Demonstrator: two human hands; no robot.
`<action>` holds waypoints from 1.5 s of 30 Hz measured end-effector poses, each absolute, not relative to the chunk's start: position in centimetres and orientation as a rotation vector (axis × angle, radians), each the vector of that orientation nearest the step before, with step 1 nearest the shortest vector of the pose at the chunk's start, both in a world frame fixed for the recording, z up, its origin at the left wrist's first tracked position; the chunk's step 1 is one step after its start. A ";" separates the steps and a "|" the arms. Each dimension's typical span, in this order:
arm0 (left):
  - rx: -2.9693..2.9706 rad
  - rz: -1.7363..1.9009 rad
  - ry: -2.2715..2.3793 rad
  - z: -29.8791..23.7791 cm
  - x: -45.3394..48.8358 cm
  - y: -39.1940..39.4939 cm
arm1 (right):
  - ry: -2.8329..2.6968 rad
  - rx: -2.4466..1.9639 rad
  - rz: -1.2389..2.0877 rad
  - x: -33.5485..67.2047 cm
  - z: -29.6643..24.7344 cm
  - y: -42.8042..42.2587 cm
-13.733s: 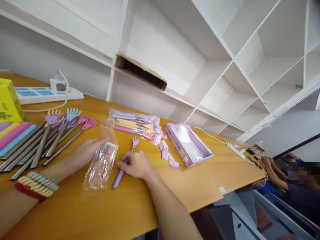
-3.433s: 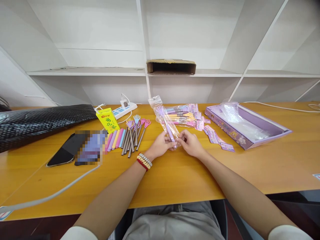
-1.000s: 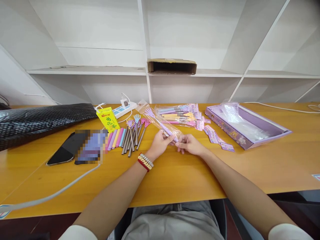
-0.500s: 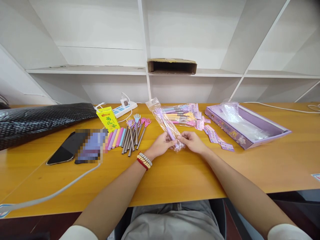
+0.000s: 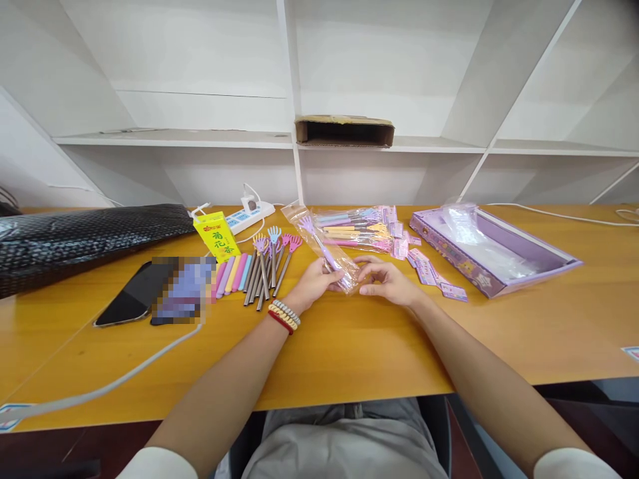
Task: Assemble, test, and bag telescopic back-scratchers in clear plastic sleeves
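Note:
A purple back scratcher with a small hand-shaped head lies inside a clear plastic bag, slanting up to the left. My left hand is closed around the lower part of the bagged scratcher. Just right of the bag's lower end is my right hand, its thumb and fingers apart with nothing between them. Behind the bag, several bagged back scratchers in blue, yellow and pink are laid together. To the left lie loose metal rods with coloured hand-shaped heads beside several pastel handle sleeves.
Purple printed cards lie right of the bagged pile. An open purple box holding clear bags stands farther right. At left are a yellow carton, a power strip, a phone, a cable and a black wrapped bundle.
My right hand has come off the bagged scratcher and opened, moving slightly right. The bag, in my left hand, has shifted a little to the left.

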State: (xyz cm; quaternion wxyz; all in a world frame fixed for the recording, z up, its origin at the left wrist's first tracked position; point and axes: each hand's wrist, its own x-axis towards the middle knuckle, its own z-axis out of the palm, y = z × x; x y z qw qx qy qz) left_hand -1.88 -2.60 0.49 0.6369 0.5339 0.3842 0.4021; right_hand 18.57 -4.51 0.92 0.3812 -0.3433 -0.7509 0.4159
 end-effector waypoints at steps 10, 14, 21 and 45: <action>1.299 0.840 0.757 0.1 -1.4 -3.2 | -1.762 -1.015 1.063 17.2 -0.5 -4.2; 1.290 0.840 0.750 0.2 -1.3 -3.4 | -1.787 -1.091 1.011 16.9 -0.7 -4.3; 1.299 0.839 0.776 -0.1 -1.1 -3.4 | -1.798 -1.150 0.804 17.0 -0.5 -4.4; 1.247 0.678 0.722 -0.2 -1.5 -3.5 | -1.892 -1.140 1.303 17.2 -0.6 -4.1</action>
